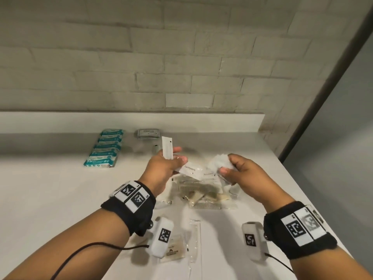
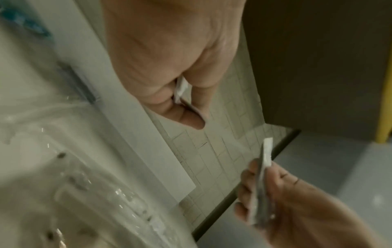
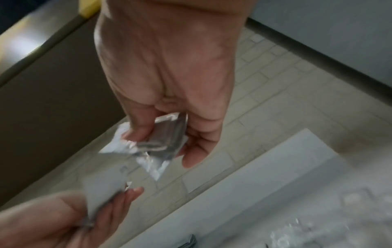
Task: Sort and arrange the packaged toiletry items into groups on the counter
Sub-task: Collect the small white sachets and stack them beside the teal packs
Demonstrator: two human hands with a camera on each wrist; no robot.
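Head view: the left hand [image 1: 164, 165] pinches 2 flat white sachets, an upright plain one [image 1: 167, 147] and one printed "Toothpaste" [image 1: 190, 170], above the unsorted pile [image 1: 201, 191] of clear-wrapped combs and sachets on the bench [image 1: 50, 188]. The right hand [image 1: 245, 173] is curled round a crinkly clear packet [image 1: 219, 162]. Along the back lie a row of teal packs [image 1: 106, 148] and a grey stack [image 1: 148, 133], their print too small to read. A tan sachet [image 1: 174, 248] near the front edge carries a dark logo I cannot read. To do this step well, I would keep like sachets squared together, then lay each kind in its own row beside the back groups, clear of the pile.

Left wrist view: blurred; the left hand's fingers [image 2: 191, 117] clamp a thin white edge, and the right hand [image 2: 297, 209] grips its packet. No writing legible.

Right wrist view: the right hand's fingers [image 3: 140, 132] close on the shiny packet [image 3: 163, 142]; the left hand [image 3: 63, 223] holds white sachets. Nothing readable.
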